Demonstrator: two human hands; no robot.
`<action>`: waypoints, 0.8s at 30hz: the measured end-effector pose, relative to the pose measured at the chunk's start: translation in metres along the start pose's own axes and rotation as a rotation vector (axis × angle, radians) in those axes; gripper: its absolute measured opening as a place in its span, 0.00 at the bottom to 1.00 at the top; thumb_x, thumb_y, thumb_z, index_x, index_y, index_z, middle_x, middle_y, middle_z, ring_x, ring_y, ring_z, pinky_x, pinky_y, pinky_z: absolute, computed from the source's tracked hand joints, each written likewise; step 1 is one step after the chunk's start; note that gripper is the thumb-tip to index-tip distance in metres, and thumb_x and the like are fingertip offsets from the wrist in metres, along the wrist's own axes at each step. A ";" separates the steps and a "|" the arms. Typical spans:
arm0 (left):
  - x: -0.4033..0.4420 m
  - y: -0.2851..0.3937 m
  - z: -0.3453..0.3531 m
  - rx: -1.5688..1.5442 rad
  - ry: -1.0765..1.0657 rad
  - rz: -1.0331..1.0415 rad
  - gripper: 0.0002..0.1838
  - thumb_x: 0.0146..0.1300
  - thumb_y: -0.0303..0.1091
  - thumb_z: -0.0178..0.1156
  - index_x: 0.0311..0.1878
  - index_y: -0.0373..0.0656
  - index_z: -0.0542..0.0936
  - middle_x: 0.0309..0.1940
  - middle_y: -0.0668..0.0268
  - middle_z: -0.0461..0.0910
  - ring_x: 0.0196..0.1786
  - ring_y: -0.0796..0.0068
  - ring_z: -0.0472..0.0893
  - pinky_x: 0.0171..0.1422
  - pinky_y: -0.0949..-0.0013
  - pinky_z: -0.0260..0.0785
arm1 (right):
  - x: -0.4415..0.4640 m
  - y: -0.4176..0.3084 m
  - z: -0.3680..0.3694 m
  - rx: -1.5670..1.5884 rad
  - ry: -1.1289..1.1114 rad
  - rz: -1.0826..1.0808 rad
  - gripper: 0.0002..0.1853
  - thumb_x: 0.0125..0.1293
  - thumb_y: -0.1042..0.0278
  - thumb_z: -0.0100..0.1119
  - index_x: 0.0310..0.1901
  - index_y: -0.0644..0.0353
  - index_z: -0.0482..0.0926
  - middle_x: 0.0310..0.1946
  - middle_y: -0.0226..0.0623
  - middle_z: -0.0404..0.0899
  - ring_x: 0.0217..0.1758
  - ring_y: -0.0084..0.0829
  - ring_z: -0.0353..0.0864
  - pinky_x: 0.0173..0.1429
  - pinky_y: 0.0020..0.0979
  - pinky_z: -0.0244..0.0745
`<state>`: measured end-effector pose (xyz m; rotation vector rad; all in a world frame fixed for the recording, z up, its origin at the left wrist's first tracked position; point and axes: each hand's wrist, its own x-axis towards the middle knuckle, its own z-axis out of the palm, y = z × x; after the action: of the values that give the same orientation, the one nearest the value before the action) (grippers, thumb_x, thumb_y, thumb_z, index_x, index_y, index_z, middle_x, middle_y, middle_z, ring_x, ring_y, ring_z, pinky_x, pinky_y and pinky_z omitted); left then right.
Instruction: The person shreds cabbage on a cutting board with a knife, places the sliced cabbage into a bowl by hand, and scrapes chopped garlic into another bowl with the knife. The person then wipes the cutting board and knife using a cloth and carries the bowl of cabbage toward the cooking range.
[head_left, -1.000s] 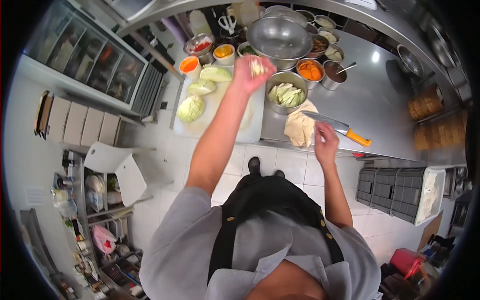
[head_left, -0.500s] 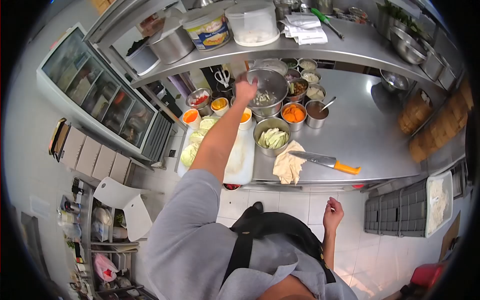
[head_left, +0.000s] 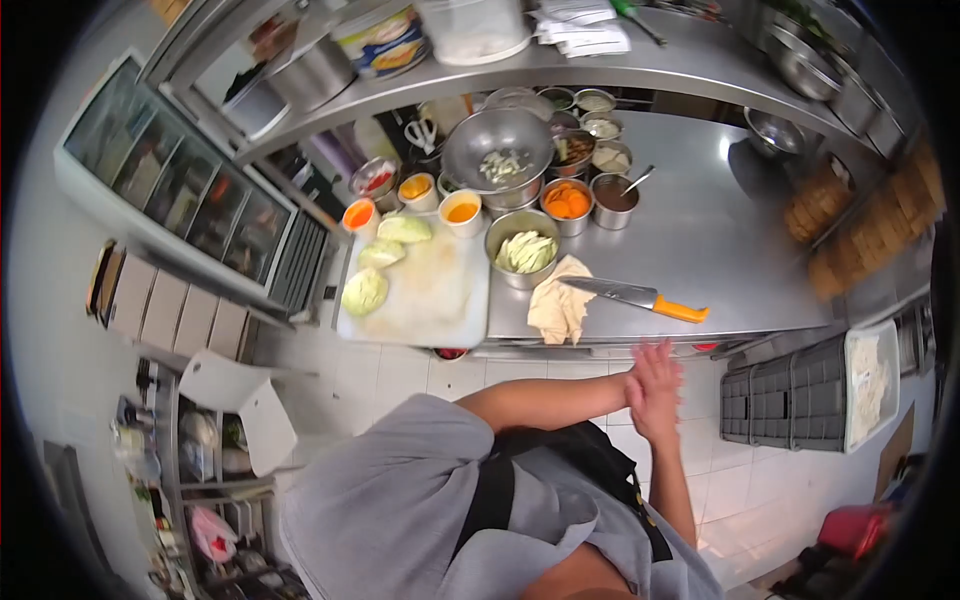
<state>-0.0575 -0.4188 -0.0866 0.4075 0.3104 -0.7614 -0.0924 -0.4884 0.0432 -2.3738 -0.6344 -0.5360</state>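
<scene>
Kitchen, steel worktop (head_left: 720, 280) under a metal shelf (head_left: 590, 75); hands together before its near edge.

Tiled floor (head_left: 395, 385); glass-fronted fridge (head_left: 185, 180) at left, grey crates (head_left: 785, 400) at right. White cutting board (head_left: 430, 290) on worktop's left end, three pale green cabbage pieces (head_left: 380, 253) along its left side. Beside it, steel pot (head_left: 525, 275) of cut pale green leaf; behind, wide steel bowl (head_left: 480, 140) with chopped pale bits. Smaller steel tins: orange slices (head_left: 567, 202); brown sauce (head_left: 612, 193) with a spoon. White tub (head_left: 461, 216) holds something orange. Yellow-handled knife (head_left: 640, 295) lies near the front edge, blade tip over a crumpled cream cloth (head_left: 560, 305). Left hand (head_left: 640, 385) and right hand (head_left: 657, 412) touch, fingers blurred; cannot tell if anything is between them.
</scene>
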 end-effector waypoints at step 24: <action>-0.426 0.303 -0.212 1.975 1.473 0.165 0.35 0.50 0.31 0.66 0.63 0.73 0.75 0.72 0.61 0.55 0.73 0.48 0.57 0.69 0.31 0.56 | -0.004 0.181 0.077 -0.216 -0.416 0.084 0.16 0.48 0.73 0.57 0.42 0.66 0.76 0.36 0.53 0.77 0.42 0.57 0.77 0.49 0.48 0.74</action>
<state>-0.1582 0.1327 -0.0236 2.8559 0.7875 -0.1998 0.0220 -0.5650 -0.0978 -2.7316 -0.6784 -0.0717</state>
